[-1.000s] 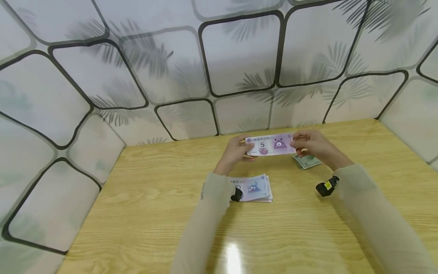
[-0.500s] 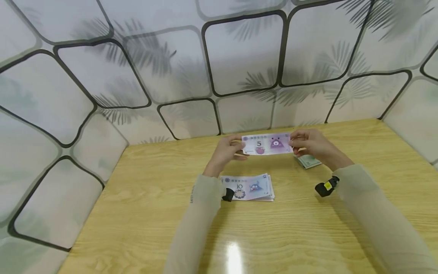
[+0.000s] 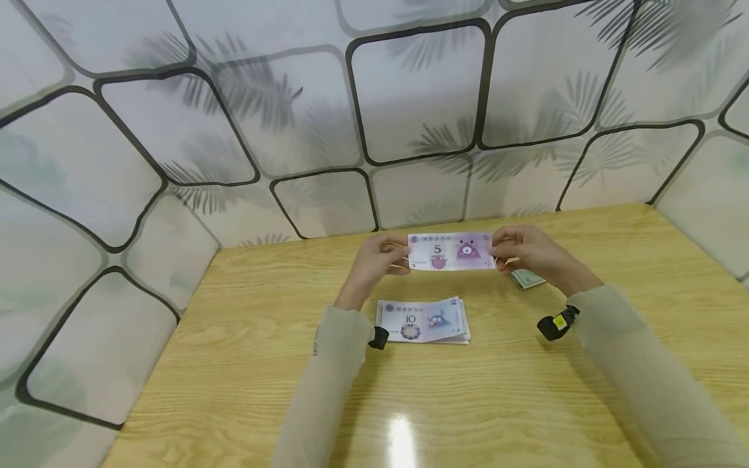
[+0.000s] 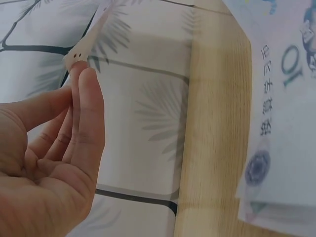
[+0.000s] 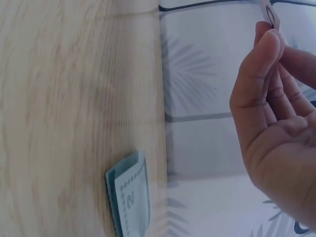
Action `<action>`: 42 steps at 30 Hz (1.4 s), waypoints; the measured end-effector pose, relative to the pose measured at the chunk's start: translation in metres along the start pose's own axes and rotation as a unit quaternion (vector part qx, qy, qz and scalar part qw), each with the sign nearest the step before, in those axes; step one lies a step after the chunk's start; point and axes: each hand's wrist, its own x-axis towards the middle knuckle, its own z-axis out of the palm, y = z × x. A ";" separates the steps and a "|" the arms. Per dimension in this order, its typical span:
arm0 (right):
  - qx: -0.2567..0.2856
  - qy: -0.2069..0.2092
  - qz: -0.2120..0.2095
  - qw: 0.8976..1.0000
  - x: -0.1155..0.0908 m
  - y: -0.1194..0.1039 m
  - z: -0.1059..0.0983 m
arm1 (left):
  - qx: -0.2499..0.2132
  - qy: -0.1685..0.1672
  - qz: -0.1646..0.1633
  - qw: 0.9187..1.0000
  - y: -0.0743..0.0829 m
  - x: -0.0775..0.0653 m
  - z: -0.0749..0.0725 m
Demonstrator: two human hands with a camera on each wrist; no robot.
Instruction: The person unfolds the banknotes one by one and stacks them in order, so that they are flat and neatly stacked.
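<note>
A purple-and-white play banknote (image 3: 450, 251) marked 5 is stretched flat between both hands above the table, its printed face toward the head camera. My left hand (image 3: 374, 260) pinches its left end; in the left wrist view the left hand (image 4: 59, 143) has thumb and fingers together on the note's edge. At the other end, my right hand (image 3: 529, 252) pinches it between thumb and fingers, and the right wrist view shows the right hand (image 5: 276, 103) with just a corner of the note. Below lies a stack of banknotes (image 3: 418, 320) with a blue-printed 10 on top.
Behind the right hand, a folded green banknote bundle (image 3: 528, 279) marked 2 lies on the wooden table (image 3: 246, 338), partly hidden. The patterned wall covering (image 3: 415, 97) rises along the table's back edge. A black wrist camera (image 3: 558, 323) hangs under the right wrist.
Both hands have shifted left with the 5 banknote, the left hand more than the right. The note looks flatter, and more of the 10 stack shows past the left sleeve.
</note>
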 end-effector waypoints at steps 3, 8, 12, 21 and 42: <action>0.002 -0.005 0.002 1.000 0.000 -0.001 0.003 | 0.002 0.005 -0.001 1.000 -0.001 -0.004 -0.004; 0.000 -0.019 0.005 1.000 0.000 -0.001 0.010 | 0.011 -0.001 0.000 1.000 -0.002 -0.010 -0.012; -0.007 -0.023 0.005 1.000 0.002 -0.001 0.017 | 0.026 -0.004 0.008 1.000 -0.003 -0.016 -0.018; 0.006 -0.049 0.008 0.999 0.000 0.000 0.031 | 0.060 -0.010 0.003 0.998 -0.008 -0.028 -0.026; -0.027 -0.078 0.023 0.996 -0.009 0.007 0.057 | 0.110 -0.040 0.029 0.993 -0.018 -0.043 -0.044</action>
